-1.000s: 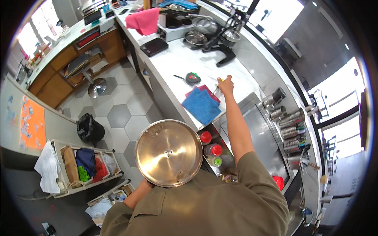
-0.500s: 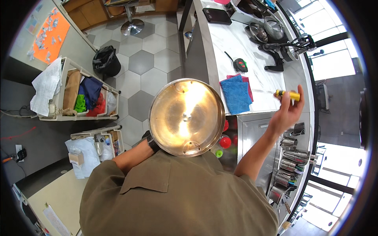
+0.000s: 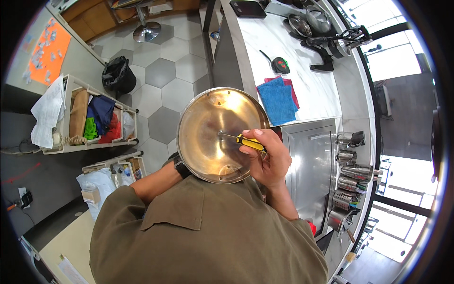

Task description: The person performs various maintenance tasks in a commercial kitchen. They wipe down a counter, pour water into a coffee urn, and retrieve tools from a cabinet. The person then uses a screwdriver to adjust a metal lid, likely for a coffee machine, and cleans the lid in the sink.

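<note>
A round, shiny steel pot lid (image 3: 201, 146) is held up in front of my chest, with its inner side facing up. A small screw (image 3: 221, 132) shows at its middle, and small dark marks dot it near two opposite edges. My right hand (image 3: 270, 158) grips a yellow and black screwdriver (image 3: 250, 142) between thumb and fingers, above the right part of the lid. The metal shaft points left, and its tip appears to be at the screw. My left forearm (image 3: 158, 180), with a black watch (image 3: 180, 166) on the wrist, reaches under the lid, which hides the left hand and its fingers.
On the white counter (image 3: 314, 97) lie a blue cloth (image 3: 277, 104) over a pink one, a tape measure (image 3: 280, 65) and several pans. A steel panel (image 3: 307, 165) and metal cups (image 3: 347, 157) are to my right. A cart (image 3: 71, 111) and black bin (image 3: 119, 75) stand left.
My right hand has brought the screwdriver from above the counter on the right in over the lid, its tip now at the middle. The lid has shifted slightly left and up in view.
</note>
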`<action>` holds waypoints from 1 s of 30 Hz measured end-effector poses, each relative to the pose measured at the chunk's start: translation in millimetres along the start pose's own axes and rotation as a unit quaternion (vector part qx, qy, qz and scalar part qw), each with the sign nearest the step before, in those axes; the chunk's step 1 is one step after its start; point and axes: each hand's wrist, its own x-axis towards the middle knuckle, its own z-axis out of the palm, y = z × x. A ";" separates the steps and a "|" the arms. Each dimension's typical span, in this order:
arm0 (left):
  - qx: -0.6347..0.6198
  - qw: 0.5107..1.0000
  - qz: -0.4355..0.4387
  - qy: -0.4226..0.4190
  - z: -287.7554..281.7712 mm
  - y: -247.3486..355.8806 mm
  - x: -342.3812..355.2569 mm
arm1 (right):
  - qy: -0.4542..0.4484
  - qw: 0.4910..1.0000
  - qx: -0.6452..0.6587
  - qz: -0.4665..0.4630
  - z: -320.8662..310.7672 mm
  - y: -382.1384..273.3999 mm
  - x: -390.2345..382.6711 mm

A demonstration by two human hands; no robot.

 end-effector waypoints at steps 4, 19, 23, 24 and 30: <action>0.012 0.999 -0.005 0.043 8.6 -2.5 -1.2 | 0.029 1.000 0.004 -0.003 7.5 1.6 -1.3; 0.024 0.995 0.032 0.093 -0.8 -6.1 -1.2 | 0.002 0.999 -0.023 -0.025 3.9 4.0 0.2; 0.033 0.993 0.043 0.106 -8.2 -7.2 -0.8 | 0.022 0.999 -0.010 -0.032 5.6 5.8 -0.3; 0.038 0.992 0.048 0.109 -11.7 -7.6 -1.0 | 0.022 0.999 -0.009 -0.032 5.4 5.6 -0.2; 0.031 0.993 0.048 0.104 -8.2 -8.2 2.1 | 0.014 0.999 -0.016 -0.035 3.1 8.6 -1.1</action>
